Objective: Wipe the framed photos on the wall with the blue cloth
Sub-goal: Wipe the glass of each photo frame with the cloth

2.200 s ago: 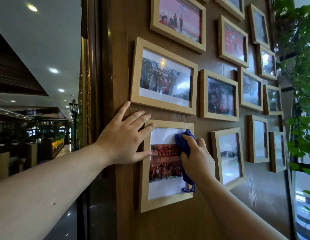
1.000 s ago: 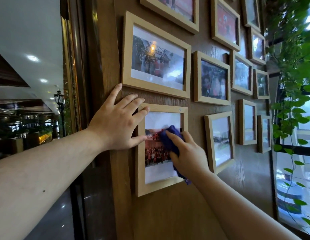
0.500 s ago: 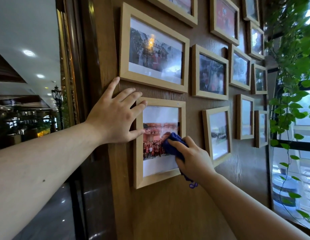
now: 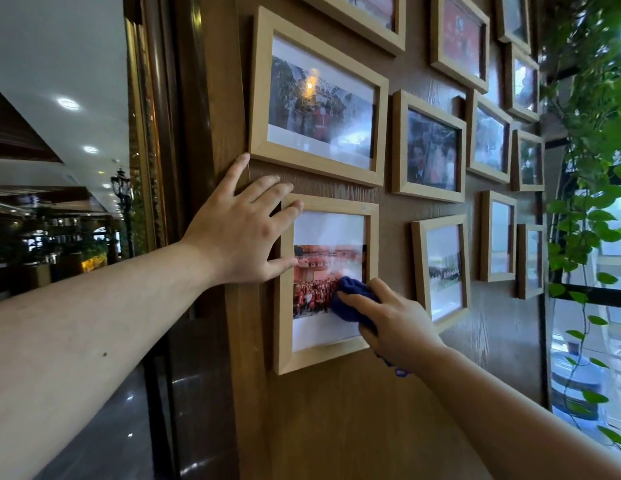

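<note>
A light wooden frame with a group photo hangs low on the brown wood wall. My right hand presses a bunched blue cloth against the lower right of its glass. My left hand lies flat, fingers spread, on the wall and the frame's upper left edge. A larger framed photo hangs just above. Several more framed photos, one of them, fill the wall to the right.
Green climbing plant leaves hang by the window at the right. To the left, a dark glossy pillar borders the wall, with a dim hall and ceiling lights beyond.
My right hand has slid the blue cloth down the glass, from the frame's upper right to its lower right. My left hand has stayed on the frame's upper left corner.
</note>
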`<state>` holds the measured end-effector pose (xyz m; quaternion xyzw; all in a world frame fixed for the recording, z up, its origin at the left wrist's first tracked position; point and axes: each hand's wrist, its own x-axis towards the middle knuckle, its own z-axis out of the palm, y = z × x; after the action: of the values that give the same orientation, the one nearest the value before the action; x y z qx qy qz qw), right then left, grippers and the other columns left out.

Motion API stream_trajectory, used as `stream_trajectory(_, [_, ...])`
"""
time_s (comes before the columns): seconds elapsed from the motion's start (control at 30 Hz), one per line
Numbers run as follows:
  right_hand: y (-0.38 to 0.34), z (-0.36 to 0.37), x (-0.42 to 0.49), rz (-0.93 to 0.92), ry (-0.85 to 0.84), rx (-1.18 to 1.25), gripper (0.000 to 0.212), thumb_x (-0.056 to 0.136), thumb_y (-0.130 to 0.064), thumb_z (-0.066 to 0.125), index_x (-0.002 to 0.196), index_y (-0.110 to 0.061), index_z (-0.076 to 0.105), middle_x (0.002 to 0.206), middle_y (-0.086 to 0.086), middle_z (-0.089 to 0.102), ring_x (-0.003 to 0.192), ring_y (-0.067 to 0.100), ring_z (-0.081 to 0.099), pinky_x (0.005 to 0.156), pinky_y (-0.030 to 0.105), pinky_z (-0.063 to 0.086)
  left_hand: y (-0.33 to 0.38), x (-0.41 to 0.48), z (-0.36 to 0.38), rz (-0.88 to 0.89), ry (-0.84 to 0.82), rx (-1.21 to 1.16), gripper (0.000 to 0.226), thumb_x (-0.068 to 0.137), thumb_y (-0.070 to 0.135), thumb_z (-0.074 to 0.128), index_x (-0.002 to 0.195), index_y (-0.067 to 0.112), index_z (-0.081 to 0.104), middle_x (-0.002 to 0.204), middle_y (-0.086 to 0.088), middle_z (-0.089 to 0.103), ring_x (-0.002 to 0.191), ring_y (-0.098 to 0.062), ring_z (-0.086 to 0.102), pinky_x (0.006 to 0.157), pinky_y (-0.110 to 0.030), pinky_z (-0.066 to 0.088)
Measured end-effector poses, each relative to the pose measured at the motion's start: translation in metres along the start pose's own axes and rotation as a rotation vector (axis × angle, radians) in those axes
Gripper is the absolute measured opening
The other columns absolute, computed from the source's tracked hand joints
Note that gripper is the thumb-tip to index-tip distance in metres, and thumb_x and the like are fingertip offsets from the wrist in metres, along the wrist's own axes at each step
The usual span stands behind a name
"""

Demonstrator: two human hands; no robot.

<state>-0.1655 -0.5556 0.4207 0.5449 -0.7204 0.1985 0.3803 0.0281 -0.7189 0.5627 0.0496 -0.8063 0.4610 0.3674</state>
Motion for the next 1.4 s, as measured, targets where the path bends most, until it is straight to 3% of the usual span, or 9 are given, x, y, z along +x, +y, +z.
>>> stream_trajectory(0.17, [-0.041, -0.002, 0.005, -0.219, -0.094, -0.013, 0.053, 0.086, -0.030, 0.058, 0.134, -0.031, 0.037, 0.121, 0.006, 0.048, 0.089, 0.020, 0.056, 0.063, 0.032, 0.054, 0.000, 0.000, 0.000, 0.001, 0.003, 0.014, 0.081, 0.078, 0.070, 0.046, 0.136, 0.014, 0.051, 0.140, -0.018, 0.051, 0.134, -0.033, 0.043, 0.116, -0.064, 0.010])
stream_trajectory(0.3, [-0.031, 0.001, 0.000, -0.259, -0.164, -0.033, 0.051, 0.087, -0.030, 0.057, 0.134, -0.033, 0.036, 0.122, 0.007, 0.048, 0.092, 0.023, 0.057, 0.063, 0.035, 0.056, -0.001, 0.000, 0.000, 0.006, -0.002, 0.015, 0.082, 0.078, 0.071, 0.046, 0.136, 0.013, 0.050, 0.140, -0.018, 0.051, 0.134, -0.033, 0.043, 0.116, -0.064, 0.010])
stream_trajectory(0.53, [0.008, 0.001, -0.019, -0.113, -0.235, -0.111, 0.043, 0.088, -0.033, 0.054, 0.129, -0.035, 0.043, 0.114, 0.004, 0.053, 0.087, 0.021, 0.059, 0.057, 0.035, 0.055, 0.000, 0.000, -0.001, 0.018, -0.001, 0.011, 0.082, 0.078, 0.071, 0.044, 0.135, 0.013, 0.051, 0.140, -0.017, 0.052, 0.133, -0.033, 0.044, 0.115, -0.065, 0.010])
stream_trajectory(0.7, [0.015, -0.009, -0.027, -0.001, -0.257, -0.145, 0.041, 0.092, -0.034, 0.047, 0.132, -0.038, 0.038, 0.117, 0.000, 0.048, 0.093, 0.018, 0.055, 0.070, 0.034, 0.055, 0.001, 0.001, -0.004, 0.014, -0.011, 0.004, 0.081, 0.077, 0.070, 0.044, 0.134, 0.013, 0.052, 0.140, -0.018, 0.052, 0.133, -0.034, 0.045, 0.115, -0.065, 0.010])
stream_trajectory(0.83, [0.008, -0.017, -0.022, 0.007, -0.267, -0.237, 0.043, 0.092, -0.026, 0.049, 0.132, -0.036, 0.036, 0.120, 0.001, 0.047, 0.097, 0.021, 0.054, 0.071, 0.037, 0.055, 0.002, 0.000, -0.007, -0.002, -0.047, -0.001, 0.081, 0.077, 0.069, 0.041, 0.135, 0.013, 0.051, 0.141, -0.018, 0.052, 0.133, -0.034, 0.044, 0.116, -0.065, 0.010])
stream_trajectory(1.03, [0.005, -0.051, -0.013, 0.020, -0.191, -0.275, 0.047, 0.083, -0.022, 0.062, 0.126, -0.030, 0.045, 0.111, 0.006, 0.053, 0.087, 0.023, 0.058, 0.057, 0.036, 0.055, 0.013, -0.012, -0.010, -0.090, -0.082, -0.056, 0.077, 0.084, 0.063, 0.034, 0.141, 0.012, 0.044, 0.148, -0.025, 0.040, 0.140, -0.038, 0.033, 0.117, -0.062, 0.013])
stream_trajectory(1.2, [0.000, -0.081, 0.000, -0.047, -0.131, -0.313, 0.047, 0.087, -0.021, 0.059, 0.130, -0.028, 0.042, 0.115, 0.008, 0.052, 0.091, 0.024, 0.057, 0.063, 0.040, 0.057, 0.036, -0.024, -0.015, -0.054, -0.055, -0.082, 0.075, 0.087, 0.059, 0.034, 0.143, 0.009, 0.041, 0.152, -0.024, 0.035, 0.144, -0.039, 0.025, 0.115, -0.064, 0.015])
stream_trajectory(1.3, [0.001, -0.095, 0.002, -0.059, -0.120, -0.353, 0.047, 0.090, -0.024, 0.055, 0.134, -0.028, 0.037, 0.123, 0.007, 0.048, 0.096, 0.023, 0.055, 0.071, 0.037, 0.055, 0.056, -0.017, -0.022, 0.008, -0.066, -0.131, 0.074, 0.088, 0.059, 0.033, 0.142, 0.009, 0.043, 0.150, -0.023, 0.040, 0.141, -0.038, 0.031, 0.113, -0.064, 0.021])
stream_trajectory(1.4, [0.011, -0.104, 0.000, -0.063, -0.133, -0.391, 0.047, 0.092, -0.026, 0.052, 0.136, -0.029, 0.035, 0.124, 0.006, 0.045, 0.094, 0.022, 0.054, 0.070, 0.035, 0.052, 0.079, -0.002, -0.025, 0.018, -0.071, -0.215, 0.070, 0.089, 0.057, 0.034, 0.137, 0.009, 0.048, 0.143, -0.022, 0.050, 0.135, -0.038, 0.042, 0.111, -0.060, 0.031])
